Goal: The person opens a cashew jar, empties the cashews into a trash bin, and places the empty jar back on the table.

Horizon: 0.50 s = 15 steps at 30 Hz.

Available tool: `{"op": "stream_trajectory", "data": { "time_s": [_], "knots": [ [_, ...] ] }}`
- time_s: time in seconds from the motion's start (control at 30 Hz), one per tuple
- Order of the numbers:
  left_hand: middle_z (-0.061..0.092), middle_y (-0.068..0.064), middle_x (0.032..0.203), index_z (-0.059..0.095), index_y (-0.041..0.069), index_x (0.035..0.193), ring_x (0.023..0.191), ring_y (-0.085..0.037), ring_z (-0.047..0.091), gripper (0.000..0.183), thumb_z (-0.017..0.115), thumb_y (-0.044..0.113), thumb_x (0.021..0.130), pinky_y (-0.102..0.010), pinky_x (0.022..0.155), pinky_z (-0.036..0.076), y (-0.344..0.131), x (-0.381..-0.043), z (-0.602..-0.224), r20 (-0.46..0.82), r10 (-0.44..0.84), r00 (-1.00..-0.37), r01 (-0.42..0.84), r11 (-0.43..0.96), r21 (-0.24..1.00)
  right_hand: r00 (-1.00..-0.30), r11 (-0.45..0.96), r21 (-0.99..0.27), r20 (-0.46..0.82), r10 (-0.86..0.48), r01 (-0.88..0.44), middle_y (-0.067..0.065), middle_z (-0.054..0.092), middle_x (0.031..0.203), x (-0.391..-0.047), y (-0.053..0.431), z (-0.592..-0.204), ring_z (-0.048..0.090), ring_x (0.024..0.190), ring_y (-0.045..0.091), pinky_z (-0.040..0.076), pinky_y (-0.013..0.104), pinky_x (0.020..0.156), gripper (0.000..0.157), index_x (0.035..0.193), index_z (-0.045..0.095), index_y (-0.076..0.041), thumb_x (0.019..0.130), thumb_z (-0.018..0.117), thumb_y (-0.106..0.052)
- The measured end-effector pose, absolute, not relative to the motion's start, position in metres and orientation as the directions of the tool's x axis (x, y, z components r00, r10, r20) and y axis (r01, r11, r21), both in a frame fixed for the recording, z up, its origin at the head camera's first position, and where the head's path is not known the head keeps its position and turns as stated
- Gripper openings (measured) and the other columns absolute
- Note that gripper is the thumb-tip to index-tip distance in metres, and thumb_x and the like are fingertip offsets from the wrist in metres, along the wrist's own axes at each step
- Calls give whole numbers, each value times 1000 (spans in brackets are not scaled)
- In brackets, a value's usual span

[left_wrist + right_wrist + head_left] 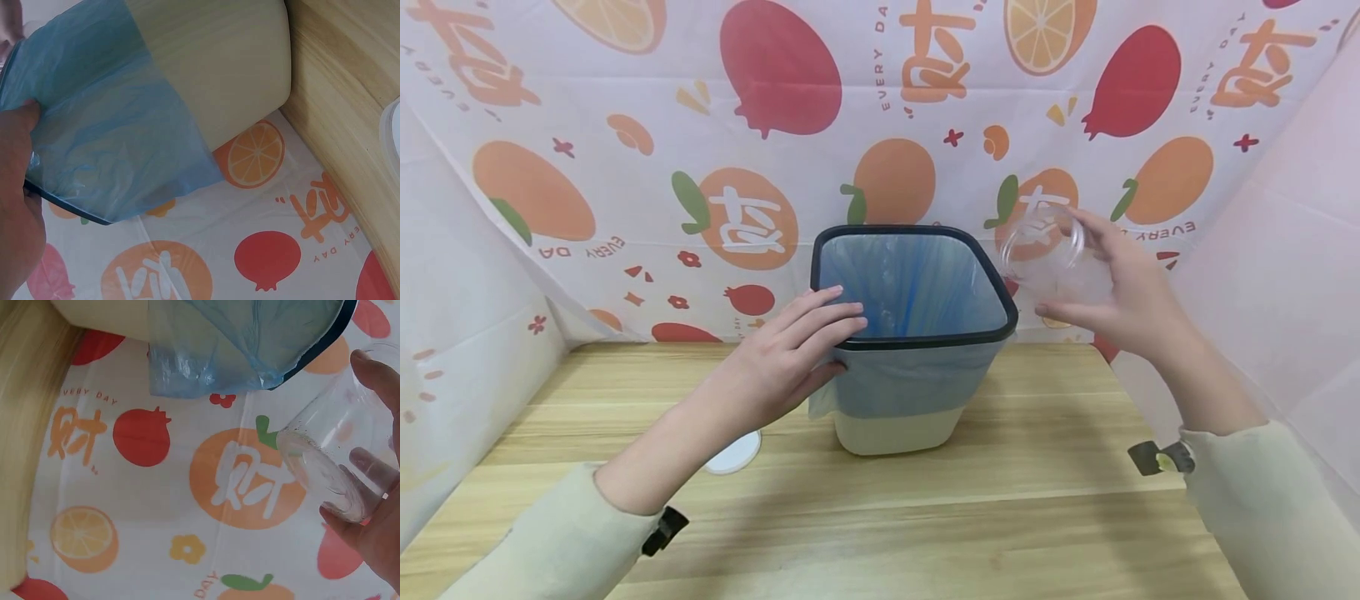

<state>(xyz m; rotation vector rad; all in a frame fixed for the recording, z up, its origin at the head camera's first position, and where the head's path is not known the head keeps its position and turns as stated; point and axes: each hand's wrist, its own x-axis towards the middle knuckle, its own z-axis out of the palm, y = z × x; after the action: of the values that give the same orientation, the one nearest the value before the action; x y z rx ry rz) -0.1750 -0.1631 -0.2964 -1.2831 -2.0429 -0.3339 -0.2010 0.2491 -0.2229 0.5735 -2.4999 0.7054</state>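
A cream trash bin with a black rim stands on the table, lined with a translucent blue bag folded down over its outside. My left hand holds the bin's near left rim, fingers laid over the edge and thumb against the outside, as the left wrist view also shows. To the right of the bin, raised about level with its rim, my right hand grips a clear plastic cup. The cup is tilted and see-through, with fingers and thumb around its side.
A white round lid-like disc lies on the wooden table, partly behind my left forearm. Fruit-printed white cloth hangs behind the table and along both sides.
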Motion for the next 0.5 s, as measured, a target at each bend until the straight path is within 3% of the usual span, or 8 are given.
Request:
{"op": "stream_trajectory", "data": {
  "time_s": [0.1, 0.13, 0.2, 0.37, 0.5],
  "knots": [
    [56, -10, 142, 55, 6, 140, 139, -37, 43, 70, 86, 9, 77, -53, 116, 32, -163, -175, -296, 675, 688, -267, 870, 474, -138, -809, 750, -448, 554, -194, -486, -3, 55, 140, -199, 253, -232, 55, 117, 24, 52, 23, 84, 104, 151, 35, -42, 67, 94, -29],
    [56, -10, 142, 54, 6, 140, 139, -37, 43, 70, 86, 9, 77, -53, 116, 32, -163, -175, -297, 675, 688, -268, 870, 473, -137, -813, 735, -475, 556, -176, -484, -2, 55, 139, -197, 253, -235, 54, 118, 23, 51, 24, 87, 104, 151, 35, -40, 67, 94, -26],
    [55, -10, 142, 54, 6, 140, 140, -36, 43, 70, 85, 10, 78, -53, 116, 32, -163, -175, -297, 673, 687, -272, 870, 475, -133, -818, 700, -525, 556, -150, -484, 0, 55, 138, -193, 252, -241, 55, 119, 21, 46, 13, 87, 103, 152, 36, -36, 68, 94, -19],
    [55, -10, 143, 54, 7, 141, 140, -36, 43, 71, 85, 9, 78, -53, 116, 32, -163, -175, -298, 671, 688, -277, 868, 478, -131, -809, 562, -632, 574, -123, -534, 12, 53, 137, -181, 247, -253, 53, 120, 21, 50, 12, 86, 97, 152, 37, -25, 72, 86, 0],
    [55, -10, 143, 53, 7, 142, 140, -36, 43, 73, 86, 9, 77, -52, 116, 32, -163, -175, -298, 675, 688, -267, 867, 477, -144, -791, 360, -717, 600, -119, -597, 19, 50, 137, -181, 250, -267, 49, 123, 23, 53, 16, 88, 96, 152, 38, -17, 71, 80, 13]
  ]
}}
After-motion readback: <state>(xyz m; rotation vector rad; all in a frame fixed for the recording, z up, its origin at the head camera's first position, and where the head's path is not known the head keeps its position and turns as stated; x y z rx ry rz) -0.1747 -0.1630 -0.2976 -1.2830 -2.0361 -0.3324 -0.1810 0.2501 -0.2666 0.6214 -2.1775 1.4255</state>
